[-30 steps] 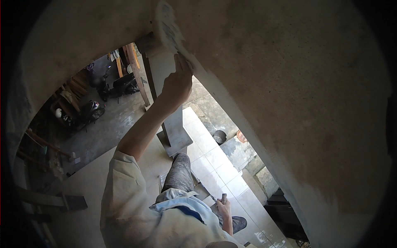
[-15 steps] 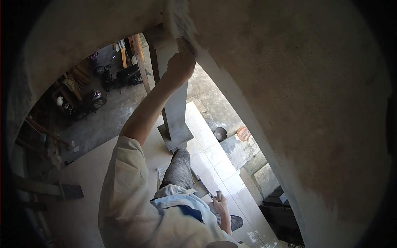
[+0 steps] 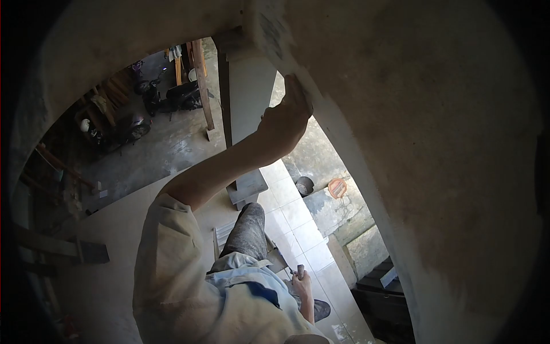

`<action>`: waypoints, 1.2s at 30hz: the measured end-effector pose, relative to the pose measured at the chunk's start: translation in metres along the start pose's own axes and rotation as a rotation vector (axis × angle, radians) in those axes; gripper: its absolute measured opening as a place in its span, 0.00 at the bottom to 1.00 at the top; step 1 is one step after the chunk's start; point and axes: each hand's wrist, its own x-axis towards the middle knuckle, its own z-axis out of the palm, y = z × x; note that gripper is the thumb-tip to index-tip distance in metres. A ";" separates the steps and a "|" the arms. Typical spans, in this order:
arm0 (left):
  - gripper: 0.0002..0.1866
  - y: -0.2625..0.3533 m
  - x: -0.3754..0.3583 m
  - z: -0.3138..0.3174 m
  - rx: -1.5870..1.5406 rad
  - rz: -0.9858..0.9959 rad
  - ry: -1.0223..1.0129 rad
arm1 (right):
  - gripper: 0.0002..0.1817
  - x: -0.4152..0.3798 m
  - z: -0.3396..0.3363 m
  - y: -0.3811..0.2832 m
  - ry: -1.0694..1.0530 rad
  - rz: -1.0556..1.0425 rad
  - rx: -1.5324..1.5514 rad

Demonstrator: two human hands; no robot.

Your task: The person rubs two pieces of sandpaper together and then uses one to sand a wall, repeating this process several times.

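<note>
My left hand (image 3: 286, 123) is raised against the edge of a plastered arch (image 3: 355, 149), its fingers bent and pressed to the pale strip there. I cannot tell what it holds, because the fingers cover it. Above the hand, grey smears of wet-looking plaster (image 3: 275, 34) mark the edge. Low by my leg, my right hand (image 3: 302, 284) is closed round a short-handled tool (image 3: 301, 270), its stubby end sticking up out of the fist. A flat grey plate (image 3: 277, 261) lies close beside that hand, between it and my knee (image 3: 250, 221).
A grey pillar (image 3: 246, 97) with a stepped base stands behind the raised arm. Far below, motorcycles (image 3: 183, 96) and a wooden post (image 3: 201, 86) are at the left. Beyond the tiled ledge (image 3: 298, 212) sit a dark bucket (image 3: 304, 184) and an orange basin (image 3: 337, 187).
My left hand has slid down and to the right along the arch edge, its wrist more bent. My right hand stays low with the tool; the view has shifted slightly.
</note>
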 end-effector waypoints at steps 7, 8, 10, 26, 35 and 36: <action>0.36 -0.043 0.032 0.021 -0.047 -0.126 -0.027 | 0.14 0.002 -0.006 0.007 0.040 0.021 -0.063; 0.32 -0.027 0.019 0.013 -0.050 -0.099 0.024 | 0.16 0.003 -0.006 0.014 0.043 0.061 -0.070; 0.31 0.006 -0.002 -0.009 -0.096 -0.055 -0.034 | 0.17 0.001 -0.002 0.023 0.087 -0.009 -0.069; 0.38 -0.019 0.000 -0.001 -0.365 -0.102 0.009 | 0.19 0.003 -0.009 0.022 0.033 0.065 -0.180; 0.38 -0.033 0.010 0.030 -0.958 -0.333 -0.030 | 0.19 -0.004 -0.006 0.025 0.037 0.045 0.043; 0.38 -0.031 0.013 0.019 -1.078 -0.397 -0.116 | 0.19 -0.003 -0.005 0.028 0.042 0.039 0.036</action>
